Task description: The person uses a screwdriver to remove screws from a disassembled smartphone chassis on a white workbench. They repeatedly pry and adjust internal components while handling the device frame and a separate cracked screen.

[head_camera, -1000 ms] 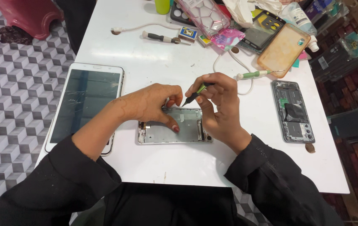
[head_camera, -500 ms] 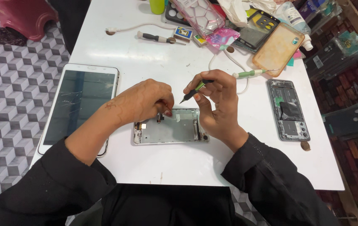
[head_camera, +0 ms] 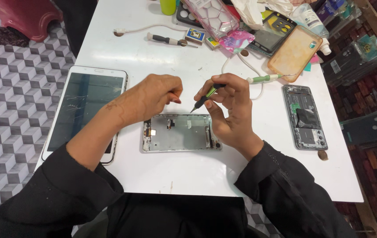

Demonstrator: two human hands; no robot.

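Observation:
A grey phone frame (head_camera: 180,133) lies open-side up on the white table (head_camera: 153,53) in front of me. My right hand (head_camera: 229,110) grips a small green-handled screwdriver (head_camera: 206,97), tip pointing down-left just above the frame's upper edge; the heel of this hand rests on the frame's right end. My left hand (head_camera: 153,97) hovers over the frame's upper left corner, fingers curled with thumb and fingertips pinched together. Whether it holds something tiny I cannot tell.
A white tablet (head_camera: 87,108) with a cracked screen lies at left. An opened phone body (head_camera: 305,117) sits at right, a coin (head_camera: 323,154) near it. Another screwdriver (head_camera: 168,40), a green tool (head_camera: 265,79), an orange case (head_camera: 295,53), cables and clutter fill the far edge.
My left hand has lifted off the frame and drawn up and left with fingers pinched. The right hand raised the screwdriver tip slightly. The frame stays put.

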